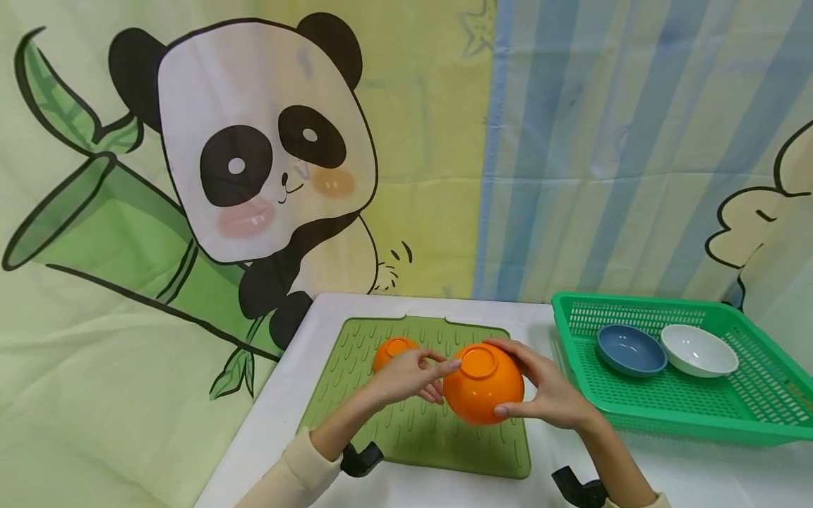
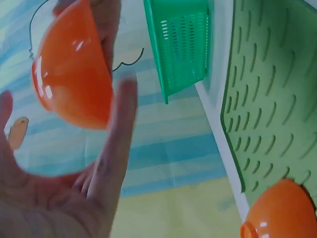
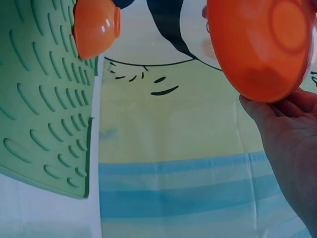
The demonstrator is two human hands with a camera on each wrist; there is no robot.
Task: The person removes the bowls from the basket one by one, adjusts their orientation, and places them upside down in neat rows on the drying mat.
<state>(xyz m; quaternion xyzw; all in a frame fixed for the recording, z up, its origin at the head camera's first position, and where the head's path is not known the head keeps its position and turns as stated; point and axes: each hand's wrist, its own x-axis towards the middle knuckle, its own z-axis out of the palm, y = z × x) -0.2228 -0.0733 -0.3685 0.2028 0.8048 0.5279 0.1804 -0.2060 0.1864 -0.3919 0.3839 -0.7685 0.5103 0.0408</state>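
While the orange bowl [image 1: 488, 395] is gripped above the green mat [image 1: 457, 451] by the right hand [image 1: 554, 389] at 3 o'clock, the left hand [image 1: 406, 375] is held at 9 o'clock, fingers loosely extended.

— Please, can you read any text or number here?
— No, I cannot read any. On the cloth backdrop [image 1: 432, 176] there are printed drawings, and the short black strokes [image 1: 407, 252] beside the panda [image 1: 254, 85] do not make letters.
— And some brand or label on the bigger orange bowl [image 1: 485, 398]?
— I can read none there, neither on the green basket [image 1: 686, 420] nor on the green mat [image 1: 457, 451].
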